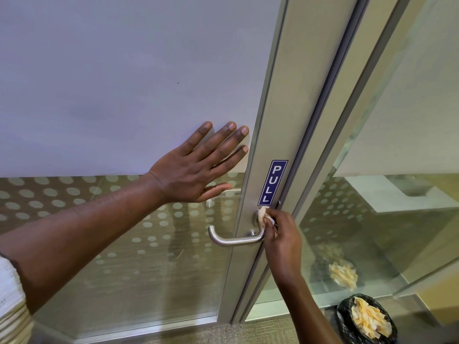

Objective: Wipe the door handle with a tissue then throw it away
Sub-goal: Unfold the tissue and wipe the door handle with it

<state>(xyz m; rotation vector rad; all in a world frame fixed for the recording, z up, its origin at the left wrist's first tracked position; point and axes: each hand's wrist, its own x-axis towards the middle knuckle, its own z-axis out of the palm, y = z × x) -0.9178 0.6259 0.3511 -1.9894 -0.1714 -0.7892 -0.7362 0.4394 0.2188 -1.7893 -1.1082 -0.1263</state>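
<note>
A brushed-metal lever door handle (232,240) sticks out from the aluminium frame of a glass door, just below a blue PULL sign (272,182). My right hand (282,238) pinches a small crumpled white tissue (263,214) and presses it against the handle's round base where the lever joins the frame. My left hand (196,167) lies flat with fingers spread on the frosted glass panel, up and left of the handle. It holds nothing.
A bin lined with a black bag (365,320) and filled with crumpled tissues stands on the floor at the lower right, beside the door. Its reflection shows in the glass side panel (397,145) to the right. The lower door glass carries a dotted pattern.
</note>
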